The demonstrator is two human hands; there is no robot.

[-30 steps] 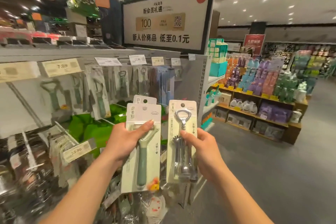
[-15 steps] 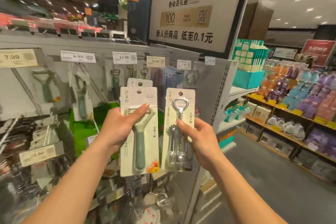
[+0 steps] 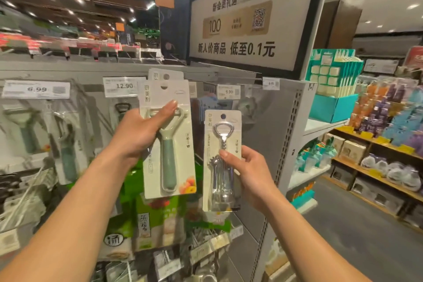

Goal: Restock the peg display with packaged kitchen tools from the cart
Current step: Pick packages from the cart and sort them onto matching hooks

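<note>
In front of me the grey peg display [image 3: 270, 126] fills the left and the middle of the view. Its left part is blurred, so the hanging packs [image 3: 27, 130] there I read only as peelers and similar tools. Above it stands a white sign [image 3: 240, 30], cut off at the top edge. Low on the display hang green bags [image 3: 160, 220], half hidden behind my arms and the cards.

The peeler card [image 3: 169, 144] is up in front of the display, upright, in the left hand [image 3: 139, 135]. The grip holds it with the thumb across the blade part; the other fingers are behind the card and I cannot see them. Behind its top edge a second card [image 3: 164, 74] shows only its upper strip; I cannot tell if it hangs on a peg or is held too.

The corkscrew card [image 3: 223, 162] is just beside it, lower, apart from it. The right hand [image 3: 249, 167] grips it, thumb on the front at the toothed part, fingers hidden behind.

One price tag [image 3: 121, 86] reads 12.90; several others are too small or blurred to read.
</note>
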